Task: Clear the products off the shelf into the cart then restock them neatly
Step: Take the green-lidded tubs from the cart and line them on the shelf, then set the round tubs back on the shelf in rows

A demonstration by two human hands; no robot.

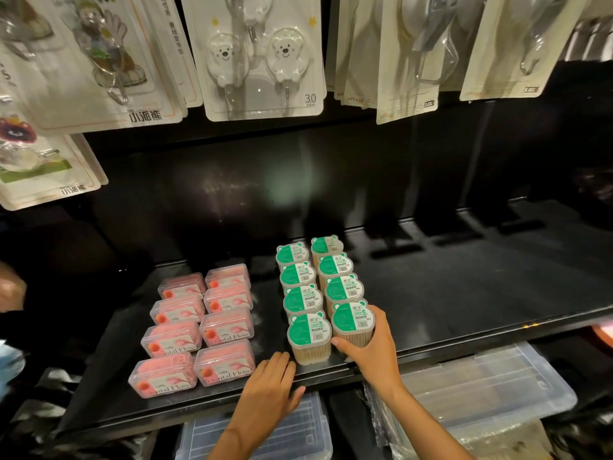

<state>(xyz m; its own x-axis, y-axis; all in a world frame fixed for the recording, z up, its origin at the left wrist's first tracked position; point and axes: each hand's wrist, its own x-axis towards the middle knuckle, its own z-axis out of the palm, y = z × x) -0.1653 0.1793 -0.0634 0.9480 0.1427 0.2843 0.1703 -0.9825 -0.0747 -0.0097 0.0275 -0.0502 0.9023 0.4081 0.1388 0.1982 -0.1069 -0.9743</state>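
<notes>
On the black shelf (464,293) stand two rows of green-lidded toothpick jars (303,298). My right hand (373,350) grips the front jar of the right row (351,322), thumb at its left side and fingers round its right. My left hand (270,385) rests flat on the shelf's front edge, fingers straight, just left of the front jar of the left row (309,336). Several pink dental floss boxes (199,325) sit in two rows further left.
Carded hook packs (262,58) hang above the shelf. Clear plastic storage bins (481,390) lie on the level below. The right half of the shelf is bare black surface. At the left edge part of another person's hand (11,288) shows.
</notes>
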